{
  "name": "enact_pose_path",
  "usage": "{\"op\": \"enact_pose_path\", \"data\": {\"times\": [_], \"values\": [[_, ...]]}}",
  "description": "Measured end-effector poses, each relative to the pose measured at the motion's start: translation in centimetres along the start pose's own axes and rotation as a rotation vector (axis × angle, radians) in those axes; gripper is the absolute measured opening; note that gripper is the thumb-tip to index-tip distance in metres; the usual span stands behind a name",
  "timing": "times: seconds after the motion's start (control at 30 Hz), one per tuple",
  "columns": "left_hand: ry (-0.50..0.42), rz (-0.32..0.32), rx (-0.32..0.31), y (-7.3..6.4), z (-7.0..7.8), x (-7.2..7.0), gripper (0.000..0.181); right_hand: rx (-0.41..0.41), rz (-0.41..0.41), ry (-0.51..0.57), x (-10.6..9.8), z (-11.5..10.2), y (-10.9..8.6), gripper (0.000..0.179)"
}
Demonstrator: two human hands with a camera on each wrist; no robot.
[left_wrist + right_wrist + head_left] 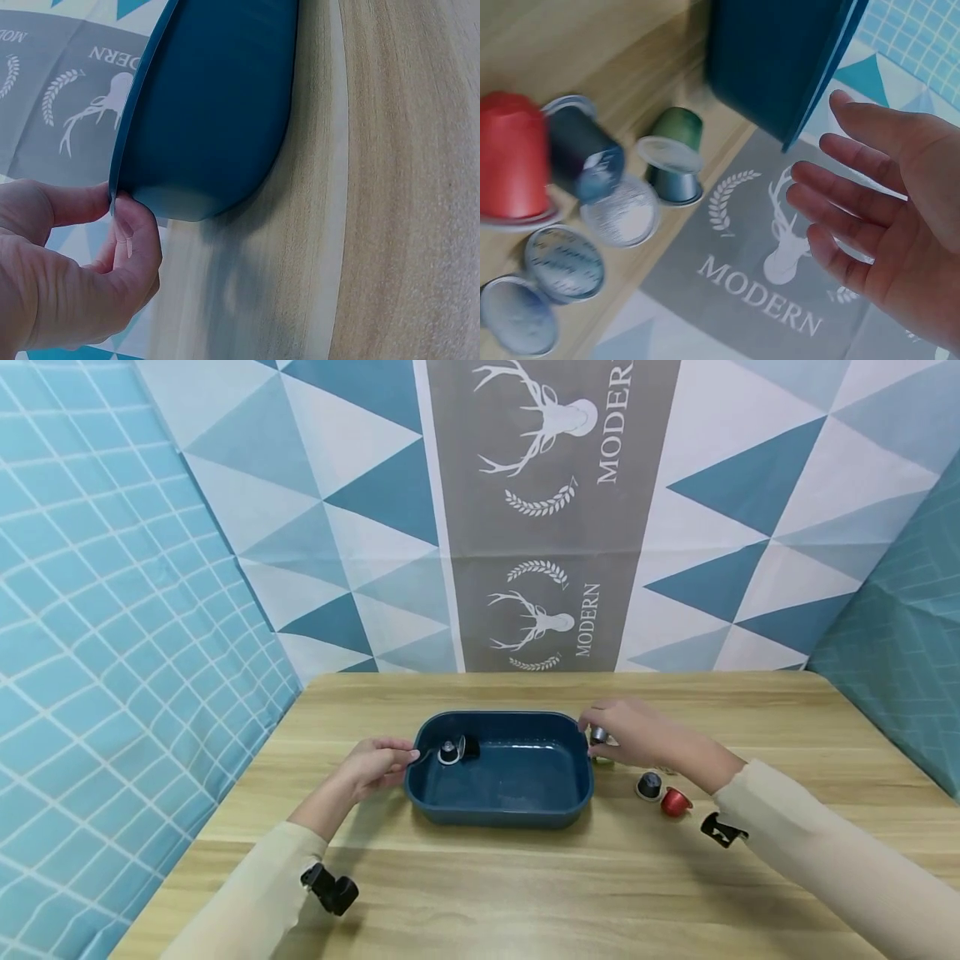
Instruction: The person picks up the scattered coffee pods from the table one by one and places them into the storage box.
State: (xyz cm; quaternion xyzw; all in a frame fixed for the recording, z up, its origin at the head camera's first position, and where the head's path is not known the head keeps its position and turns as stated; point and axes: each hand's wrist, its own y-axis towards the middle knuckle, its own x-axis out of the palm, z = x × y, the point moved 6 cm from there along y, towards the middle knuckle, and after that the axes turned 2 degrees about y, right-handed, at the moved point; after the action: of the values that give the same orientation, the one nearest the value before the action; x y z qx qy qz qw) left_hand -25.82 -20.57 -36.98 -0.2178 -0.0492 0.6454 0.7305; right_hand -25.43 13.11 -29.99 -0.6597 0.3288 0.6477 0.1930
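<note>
A dark blue rectangular bin (498, 817) stands on the table; two coffee capsules, one whitish-rimmed (448, 752) and one dark (472, 747), lie at its left end. My left hand (378, 766) pinches the bin's left rim between thumb and finger, as the left wrist view shows. At the right end hovers my right hand (632, 732), fingers relaxed and holding nothing in the right wrist view. Beside it are several loose capsules: a red one (511, 161), a dark one (589, 154), a green one (676, 127) and silver-lidded ones (564, 262).
The wooden table (480, 893) runs up to a patterned cloth backdrop (375, 527). Blue gridded cloth (112, 610) hangs at the left and teal cloth (900, 635) at the right. Black wrist mounts (330, 889) sit on the sleeves.
</note>
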Motion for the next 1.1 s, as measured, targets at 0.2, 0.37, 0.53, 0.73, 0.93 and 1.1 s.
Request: {"op": "enact_pose_path", "data": {"times": [0.2, 0.37, 0.53, 0.73, 0.93, 1.1], "values": [[0.006, 0.008, 0.0, 0.4, 0.0, -0.2, 0.042, 0.018, 0.038, -0.011, 0.1, 0.6, -2.0, 0.025], [-0.002, 0.012, 0.007, 0.7, 0.1, -0.3, 0.039, 0.029, 0.06, -0.023, -0.1, 1.1, -3.4, 0.027], [-0.008, 0.0, 0.002, 0.6, 0.2, -0.3, 0.039, 0.063, 0.063, -0.03, 0.0, 1.7, -4.6, 0.024], [-0.003, -0.007, -0.003, 0.6, 0.4, -0.4, 0.042, 0.093, 0.042, -0.042, 0.2, 2.2, -6.2, 0.025], [0.008, -0.001, -0.01, 0.7, 0.3, -0.4, 0.04, 0.127, 0.029, -0.054, 0.6, 2.8, -7.7, 0.027], [0.002, -0.003, -0.01, 0.5, 0.2, -0.3, 0.04, 0.124, 0.04, -0.065, 1.0, 3.1, -8.5, 0.026]]}}
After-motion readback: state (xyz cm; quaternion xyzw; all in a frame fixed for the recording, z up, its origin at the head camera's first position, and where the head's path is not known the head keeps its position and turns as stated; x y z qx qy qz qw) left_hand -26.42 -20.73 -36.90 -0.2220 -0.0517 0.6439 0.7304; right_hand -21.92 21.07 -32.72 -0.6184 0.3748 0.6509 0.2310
